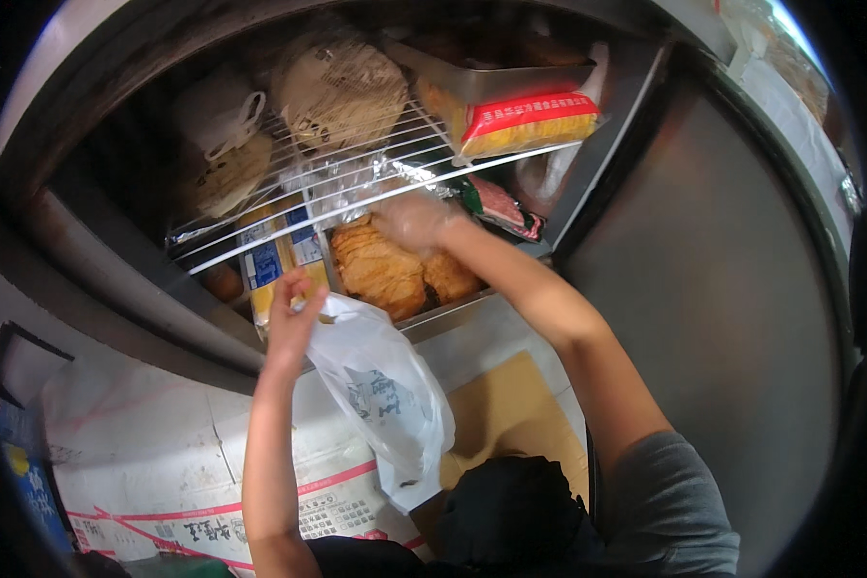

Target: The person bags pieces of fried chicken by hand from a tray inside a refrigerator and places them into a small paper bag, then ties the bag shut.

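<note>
My left hand [292, 314] grips the mouth of a white plastic bag [390, 404]. The bag bears dark print and hangs below the fridge's lower level. My right hand [417, 220] reaches under a white wire shelf [376, 199] and is blurred by motion. It seems to wear a thin clear glove. Its fingers are at large golden-brown pieces of cooked meat, perhaps chicken [379, 271], in a metal tray [444, 314]. Whether the fingers have closed on a piece is unclear. Crumpled clear plastic film [339, 177] lies behind the meat.
Yellow-and-blue packages [264, 264] stand left of the tray, a pink-and-green packet [498, 202] right. Above sit round bagged items [350, 94], a red-and-yellow packet [531, 123] and a metal pan [491, 79]. The open fridge door [715, 289] stands right; cardboard [520, 404] lies below.
</note>
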Demonstrator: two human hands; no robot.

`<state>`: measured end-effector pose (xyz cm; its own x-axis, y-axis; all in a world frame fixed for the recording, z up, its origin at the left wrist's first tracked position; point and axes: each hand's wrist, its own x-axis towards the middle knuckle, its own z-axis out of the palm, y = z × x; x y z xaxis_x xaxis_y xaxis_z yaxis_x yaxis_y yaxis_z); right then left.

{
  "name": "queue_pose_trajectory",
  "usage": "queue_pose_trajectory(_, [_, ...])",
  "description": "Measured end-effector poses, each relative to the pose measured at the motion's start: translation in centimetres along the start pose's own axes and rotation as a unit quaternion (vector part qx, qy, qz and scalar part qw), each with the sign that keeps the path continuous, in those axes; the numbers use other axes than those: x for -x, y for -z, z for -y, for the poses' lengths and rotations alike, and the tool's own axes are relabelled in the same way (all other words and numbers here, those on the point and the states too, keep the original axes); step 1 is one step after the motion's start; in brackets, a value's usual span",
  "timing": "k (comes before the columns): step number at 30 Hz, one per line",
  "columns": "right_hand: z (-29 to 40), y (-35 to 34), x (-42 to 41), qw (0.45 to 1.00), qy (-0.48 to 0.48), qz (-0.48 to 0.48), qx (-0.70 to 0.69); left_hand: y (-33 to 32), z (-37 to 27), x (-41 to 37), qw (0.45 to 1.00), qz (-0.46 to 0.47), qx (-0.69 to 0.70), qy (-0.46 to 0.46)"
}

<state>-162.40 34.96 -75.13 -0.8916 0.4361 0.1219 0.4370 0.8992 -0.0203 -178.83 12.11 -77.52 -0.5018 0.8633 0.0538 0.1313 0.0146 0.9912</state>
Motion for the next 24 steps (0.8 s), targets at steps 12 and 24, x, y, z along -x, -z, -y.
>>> queue_pose_trajectory(12, [-3.7,1.4,-6.7,0.98,-0.184,0.076,0.021,-4.8,3.6,2.8,0.986,0.024,0.136,0.089])
queue_pose_trajectory(24, [-1.0,0.4,2.7,0.989,-0.149,-0.003,0.009,-7.1,4.3,4.6,0.992,-0.021,0.094,0.078])
